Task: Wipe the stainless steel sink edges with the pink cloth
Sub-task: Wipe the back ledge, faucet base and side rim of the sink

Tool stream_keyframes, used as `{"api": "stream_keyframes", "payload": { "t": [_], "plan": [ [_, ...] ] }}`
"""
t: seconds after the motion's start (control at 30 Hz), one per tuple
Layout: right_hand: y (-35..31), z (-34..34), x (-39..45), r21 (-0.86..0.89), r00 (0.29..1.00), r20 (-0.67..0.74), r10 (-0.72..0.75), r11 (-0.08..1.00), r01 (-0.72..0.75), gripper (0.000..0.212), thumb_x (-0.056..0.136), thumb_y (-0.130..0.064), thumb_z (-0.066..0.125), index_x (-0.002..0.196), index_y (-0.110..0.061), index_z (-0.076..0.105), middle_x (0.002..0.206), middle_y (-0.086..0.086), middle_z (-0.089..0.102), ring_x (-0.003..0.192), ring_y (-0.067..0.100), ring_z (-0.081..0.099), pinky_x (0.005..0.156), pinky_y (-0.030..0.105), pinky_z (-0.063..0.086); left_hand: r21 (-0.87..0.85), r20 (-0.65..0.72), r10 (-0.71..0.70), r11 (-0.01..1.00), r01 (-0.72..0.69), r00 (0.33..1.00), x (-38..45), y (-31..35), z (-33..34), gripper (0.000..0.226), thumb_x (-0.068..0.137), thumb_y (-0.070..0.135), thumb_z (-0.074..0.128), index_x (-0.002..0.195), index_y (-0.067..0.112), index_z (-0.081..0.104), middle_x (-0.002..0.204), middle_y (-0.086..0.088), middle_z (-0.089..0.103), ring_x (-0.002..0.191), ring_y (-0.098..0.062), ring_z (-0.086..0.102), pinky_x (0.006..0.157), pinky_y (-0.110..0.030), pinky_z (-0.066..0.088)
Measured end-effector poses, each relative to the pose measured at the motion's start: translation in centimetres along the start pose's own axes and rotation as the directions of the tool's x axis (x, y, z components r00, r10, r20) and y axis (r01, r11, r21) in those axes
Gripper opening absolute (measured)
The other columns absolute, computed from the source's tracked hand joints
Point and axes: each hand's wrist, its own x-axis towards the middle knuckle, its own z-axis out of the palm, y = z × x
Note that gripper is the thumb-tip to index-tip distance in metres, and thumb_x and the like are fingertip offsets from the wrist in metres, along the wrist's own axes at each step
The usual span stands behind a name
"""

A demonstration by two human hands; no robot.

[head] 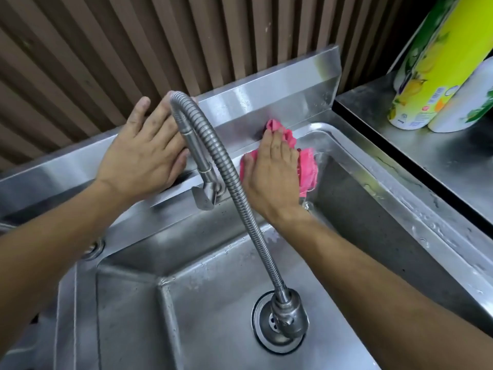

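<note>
The right hand (272, 172) lies flat on the pink cloth (306, 169), pressing it against the back rim of the stainless steel sink (400, 188) where the rim meets the splashback (266, 92). The left hand (144, 156) rests open against the splashback, fingers spread, just behind the flexible faucet hose (229, 177), which arches forward and hangs its nozzle over the drain (269, 329). On the tabletop (432, 145) to the right stand two wrapped paper towel rolls (426, 76), and water drops cling to the sink's right rim.
</note>
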Motion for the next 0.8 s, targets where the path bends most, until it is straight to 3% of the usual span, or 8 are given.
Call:
{"api": "stream_keyframes", "payload": {
  "t": [0.13, 0.23, 0.43, 0.5, 0.57, 0.63, 0.73, 0.8],
  "plan": [
    [1.3, -0.9, -1.5, -0.063, 0.885, 0.208, -0.416, 0.897, 0.437, 0.064, 0.110, -0.044, 0.035, 0.162, -0.008, 0.024, 0.171, 0.014, 0.017, 0.158, 0.032, 0.016, 0.129, 0.044, 0.001, 0.006, -0.036, 0.004, 1.000, -0.004, 0.999, 0.0, 0.2, -0.1, 0.065, 0.108, 0.035, 0.038, 0.164, 0.006, 0.021, 0.171, -0.017, 0.022, 0.159, -0.038, 0.012, 0.129, -0.056, 0.005],
    [3.9, -1.8, 0.3, -0.145, 0.884, 0.198, -0.424, 0.879, 0.454, 0.060, 0.110, -0.050, 0.031, 0.158, -0.015, 0.037, 0.168, 0.007, 0.029, 0.155, 0.030, 0.025, 0.128, 0.044, 0.011, -0.041, -0.039, 0.003, 0.999, -0.005, 0.999, 0.1, 0.4, -0.4, 0.067, 0.108, 0.035, 0.035, 0.166, 0.010, 0.013, 0.172, -0.014, 0.017, 0.160, -0.036, 0.008, 0.129, -0.055, 0.003],
    [4.4, -0.4, 1.3, -0.117, 0.989, -0.060, -0.135, 0.985, 0.128, 0.051, 0.109, -0.039, 0.032, 0.148, -0.010, 0.046, 0.160, 0.011, 0.042, 0.150, 0.035, 0.033, 0.122, 0.046, 0.024, -0.045, -0.030, -0.005, 0.999, 0.004, 1.000, 0.0, 0.3, -0.3, 0.064, 0.109, 0.035, 0.035, 0.165, 0.008, 0.019, 0.172, -0.015, 0.020, 0.160, -0.035, 0.009, 0.129, -0.054, 0.004],
    [3.0, 0.1, 2.1, -0.058, 0.985, -0.173, -0.002, 0.998, -0.008, 0.051, 0.105, -0.035, 0.027, 0.140, -0.006, 0.051, 0.147, 0.017, 0.052, 0.138, 0.037, 0.046, 0.116, 0.046, 0.033, -0.037, -0.022, -0.004, 0.999, 0.003, 1.000, -0.1, 0.1, -0.2, 0.063, 0.109, 0.035, 0.035, 0.164, 0.007, 0.021, 0.171, -0.016, 0.021, 0.161, -0.034, 0.008, 0.130, -0.054, 0.003],
    [2.1, -0.8, 3.3, -0.018, 0.958, -0.275, 0.079, 0.996, -0.087, 0.041, 0.105, -0.028, 0.029, 0.124, -0.004, 0.056, 0.124, 0.018, 0.062, 0.115, 0.037, 0.058, 0.100, 0.044, 0.040, -0.029, -0.015, -0.011, 1.000, 0.010, 1.000, -0.1, 0.1, -0.2, 0.063, 0.109, 0.036, 0.033, 0.164, 0.007, 0.022, 0.171, -0.016, 0.022, 0.161, -0.034, 0.007, 0.130, -0.053, 0.002],
    [2.3, -2.2, 4.6, 0.100, 0.945, -0.285, 0.160, 0.986, -0.137, 0.031, 0.108, -0.024, 0.034, 0.117, -0.004, 0.055, 0.117, 0.017, 0.062, 0.110, 0.038, 0.058, 0.094, 0.045, 0.040, -0.030, -0.006, -0.008, 1.000, 0.007, 1.000, -0.1, 0.2, -0.2, 0.062, 0.109, 0.036, 0.031, 0.164, 0.006, 0.023, 0.171, -0.016, 0.022, 0.161, -0.033, 0.006, 0.130, -0.052, 0.000],
    [2.5, -3.5, 5.2, 0.488, 0.873, -0.270, 0.405, 0.840, -0.239, 0.027, 0.109, -0.029, 0.039, 0.112, -0.006, 0.053, 0.118, 0.014, 0.060, 0.110, 0.035, 0.057, 0.091, 0.041, 0.040, -0.033, -0.011, -0.011, 0.999, 0.010, 1.000, 0.1, 0.3, -0.4, 0.063, 0.109, 0.036, 0.032, 0.164, 0.007, 0.021, 0.171, -0.016, 0.022, 0.161, -0.033, 0.006, 0.130, -0.052, -0.001],
    [1.8, -4.2, 5.3, 0.752, 0.740, -0.231, 0.631, 0.599, -0.276, 0.017, 0.109, -0.028, 0.043, 0.112, -0.012, 0.046, 0.126, 0.011, 0.052, 0.116, 0.033, 0.052, 0.089, 0.034, 0.035, -0.042, -0.020, -0.017, 0.999, 0.017, 1.000, 0.0, 0.3, -0.5, 0.064, 0.109, 0.035, 0.031, 0.165, 0.008, 0.018, 0.172, -0.014, 0.018, 0.161, -0.032, 0.004, 0.129, -0.052, 0.000]
  ]
}}
